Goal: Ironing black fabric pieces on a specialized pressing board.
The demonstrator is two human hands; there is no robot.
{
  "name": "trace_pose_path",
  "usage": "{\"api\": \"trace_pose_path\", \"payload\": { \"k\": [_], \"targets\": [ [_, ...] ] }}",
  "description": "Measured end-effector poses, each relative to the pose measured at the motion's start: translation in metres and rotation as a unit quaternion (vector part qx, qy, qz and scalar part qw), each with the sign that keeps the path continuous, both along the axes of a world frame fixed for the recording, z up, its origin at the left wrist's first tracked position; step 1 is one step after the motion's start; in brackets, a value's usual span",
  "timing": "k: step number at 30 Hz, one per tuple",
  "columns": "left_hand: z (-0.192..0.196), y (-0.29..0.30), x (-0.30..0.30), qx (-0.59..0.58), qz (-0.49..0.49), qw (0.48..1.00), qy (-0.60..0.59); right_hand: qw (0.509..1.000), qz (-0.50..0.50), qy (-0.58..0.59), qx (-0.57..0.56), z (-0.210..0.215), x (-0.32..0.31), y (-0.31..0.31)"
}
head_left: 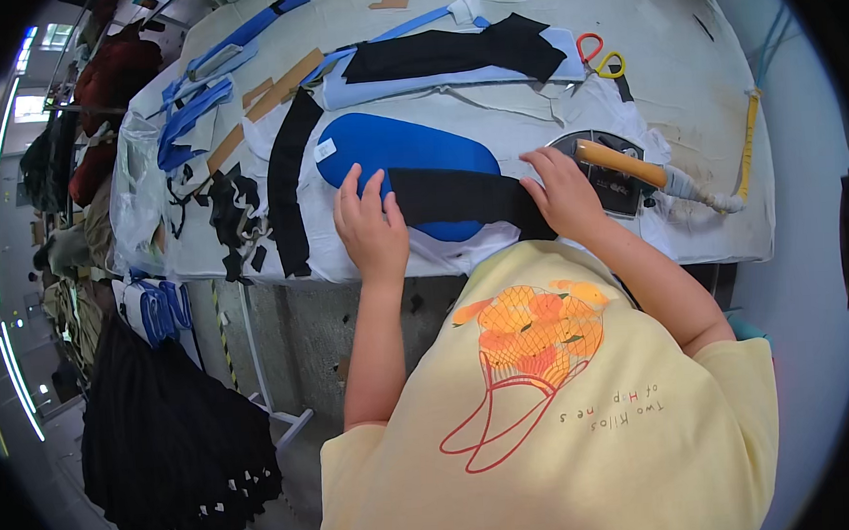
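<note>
At frame centre, left hand (373, 231) and right hand (569, 196) held with fingers spread, not visibly pinching | black flat fabric strip (455, 198) laid between them, long axis left-right, right end dipping, neither hand clearly nearer | blue rounded elongated pad (407, 145) partly covered beneath

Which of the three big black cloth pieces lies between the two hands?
The front strip, between left hand and right hand, partly covering the dark blue pad; the left strip and far piece lie off the pad.
</note>
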State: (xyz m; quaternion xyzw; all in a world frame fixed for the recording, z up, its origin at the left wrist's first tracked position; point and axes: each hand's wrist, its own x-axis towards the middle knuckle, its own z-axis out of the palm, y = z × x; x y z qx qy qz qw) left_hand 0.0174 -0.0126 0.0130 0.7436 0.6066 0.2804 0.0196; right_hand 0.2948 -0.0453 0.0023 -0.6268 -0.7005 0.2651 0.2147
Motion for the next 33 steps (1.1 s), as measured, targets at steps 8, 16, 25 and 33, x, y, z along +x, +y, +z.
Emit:
{"api": "trace_pose_path", "payload": {
  "k": [8, 16, 25, 33],
  "targets": [
    [-0.018, -0.003, 0.008, -0.086, -0.127, 0.978, 0.138, 0.951, 0.259, -0.125, 0.112, -0.001, -0.021, 0.003],
    [-0.012, -0.005, -0.005, -0.077, -0.147, 0.981, 0.098, 0.976, -0.023, -0.163, 0.144, 0.025, 0.060, 0.012],
    [-0.012, -0.007, -0.032, -0.069, -0.086, 0.986, -0.124, 0.976, -0.031, -0.171, -0.132, 0.006, 0.122, 0.018],
    [-0.024, -0.048, -0.062, -0.065, 0.066, 0.942, -0.324, 0.974, 0.147, -0.159, -0.064, 0.126, 0.014, 0.062]
  ]
}}
